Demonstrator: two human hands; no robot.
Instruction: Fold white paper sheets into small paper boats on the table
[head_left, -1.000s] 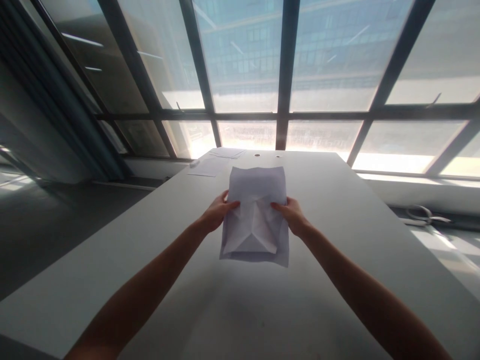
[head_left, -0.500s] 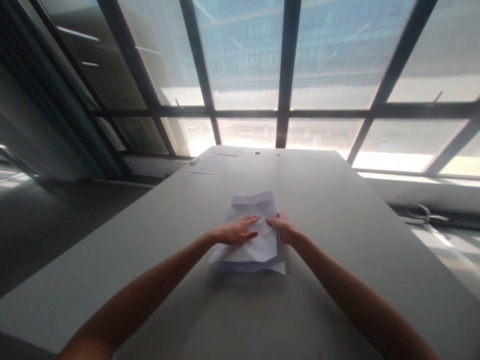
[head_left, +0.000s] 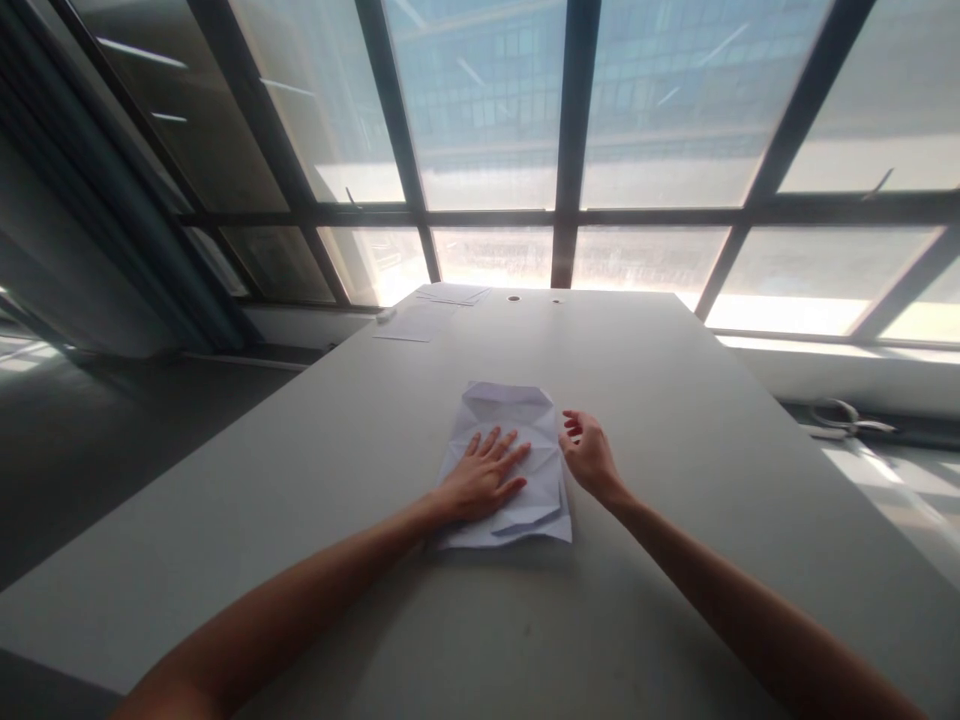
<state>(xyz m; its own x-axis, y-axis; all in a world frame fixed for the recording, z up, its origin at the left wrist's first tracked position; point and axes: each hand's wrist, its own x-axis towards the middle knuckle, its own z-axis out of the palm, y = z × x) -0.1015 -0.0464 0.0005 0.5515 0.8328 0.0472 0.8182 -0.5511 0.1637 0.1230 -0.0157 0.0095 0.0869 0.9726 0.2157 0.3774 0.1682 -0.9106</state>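
A folded, creased sheet of white paper point(head_left: 510, 408) lies on the white table point(head_left: 337, 470), with layers showing along its near and right edges. My left hand point(head_left: 489, 480) rests flat on the paper with its fingers spread. Just off the paper's right edge is my right hand point(head_left: 591, 455), its fingers loosely curled and apart, holding nothing that I can see. The part of the paper beneath my left palm is hidden.
Several flat white sheets point(head_left: 412, 323) lie at the table's far left, with a small white object point(head_left: 385, 315) by the edge. Two round holes pierce the far tabletop. Large windows point(head_left: 487, 130) stand beyond, a dark curtain point(head_left: 112, 180) to the left.
My right hand has let go of the paper's right edge and moved slightly right. My left hand has spread its fingers and pressed flatter; the paper lies flatter and straighter.
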